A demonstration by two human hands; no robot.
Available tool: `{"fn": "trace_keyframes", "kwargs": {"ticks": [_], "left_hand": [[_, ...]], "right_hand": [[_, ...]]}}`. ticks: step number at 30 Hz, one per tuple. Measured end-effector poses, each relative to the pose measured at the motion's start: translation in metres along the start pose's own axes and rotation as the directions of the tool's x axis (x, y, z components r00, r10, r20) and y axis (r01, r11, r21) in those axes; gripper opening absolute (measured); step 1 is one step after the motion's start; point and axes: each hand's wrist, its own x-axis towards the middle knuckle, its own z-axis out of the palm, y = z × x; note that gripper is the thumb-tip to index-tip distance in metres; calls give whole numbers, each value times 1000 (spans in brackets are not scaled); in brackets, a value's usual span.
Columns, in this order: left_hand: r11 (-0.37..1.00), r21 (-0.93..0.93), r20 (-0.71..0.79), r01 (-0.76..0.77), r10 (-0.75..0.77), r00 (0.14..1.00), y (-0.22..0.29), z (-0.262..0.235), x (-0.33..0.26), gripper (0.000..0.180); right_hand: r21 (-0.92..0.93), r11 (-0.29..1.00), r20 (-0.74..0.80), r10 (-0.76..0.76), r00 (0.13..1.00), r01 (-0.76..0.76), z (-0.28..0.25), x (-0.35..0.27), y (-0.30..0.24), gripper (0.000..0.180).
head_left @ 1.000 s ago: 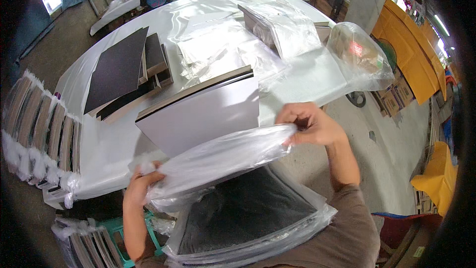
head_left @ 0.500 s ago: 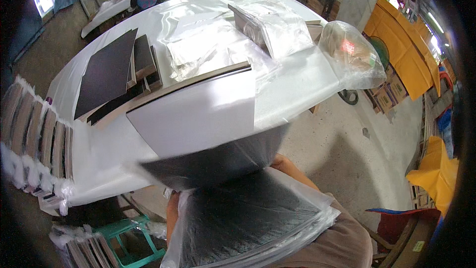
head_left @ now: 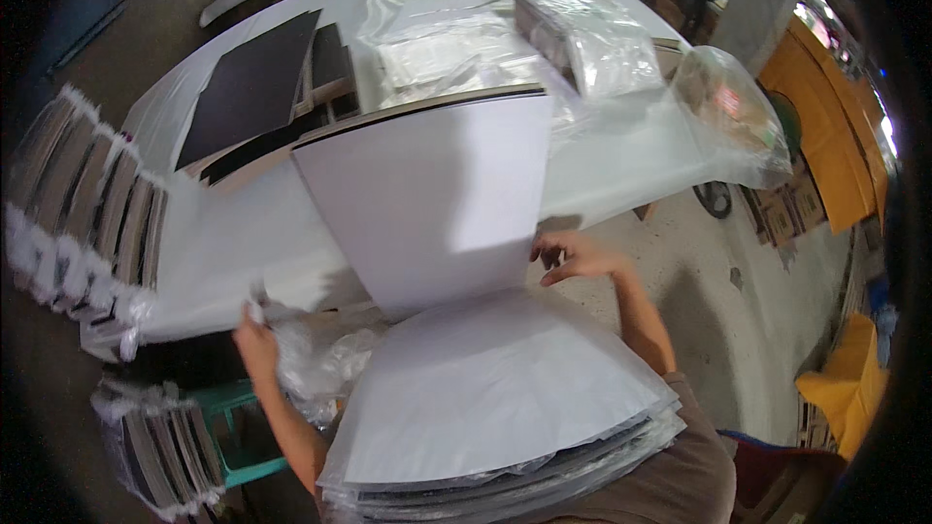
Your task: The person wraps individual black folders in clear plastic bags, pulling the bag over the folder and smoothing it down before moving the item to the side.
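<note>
On my lap lies a stack of flat boards in clear plastic, with a white board (head_left: 495, 398) uppermost. Beyond it a large white panel (head_left: 427, 194) leans up against the table edge, dark-edged boards showing behind its top. My left hand (head_left: 256, 347) is closed on a crumpled clear plastic bag (head_left: 325, 354), left of the lap stack. My right hand (head_left: 581, 258) is beside the panel's lower right edge, fingers curved and apart, with nothing visible in them.
Dark boards (head_left: 250, 87) and plastic-wrapped packs (head_left: 592, 44) rest on the plastic-covered table (head_left: 621, 160). Wrapped bundles stand at the left edge (head_left: 87, 194). Below them is a green stool (head_left: 254, 471). A filled clear bag (head_left: 730, 116) sits at the table's right corner.
The blurred dark board above my lap is no longer seen there; a white board now tops the stack. My hands have come into sight, spread apart. The view has shifted.
</note>
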Motion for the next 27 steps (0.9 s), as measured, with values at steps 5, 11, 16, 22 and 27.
{"fn": "trace_keyframes", "kwargs": {"ticks": [5, 11, 16, 22, 27], "left_hand": [[333, -929, 68, 162, -277, 958, 145, -95, 72, 20], [-415, -907, 64, 73, 35, 997, 284, -78, 71, 40], [-175, -956, 209, 237, 165, 964, 283, -48, 55, 44], [-121, -866, 479, 484, 70, 875, 264, -19, 55, 35], [-119, -912, 390, 392, 38, 920, 282, -14, 49, 30]], "right_hand": [[-166, 865, -129, -496, 859, 474, -13, 24, -144, 48], [70, 650, -609, -573, 548, 757, 48, 42, -216, 46], [363, 610, -736, -276, 618, 705, 54, 53, -179, 17], [308, 727, -714, -250, 654, 614, 33, 47, -164, 21], [176, 762, -658, -380, 650, 623, 24, 55, -169, 20]]}}
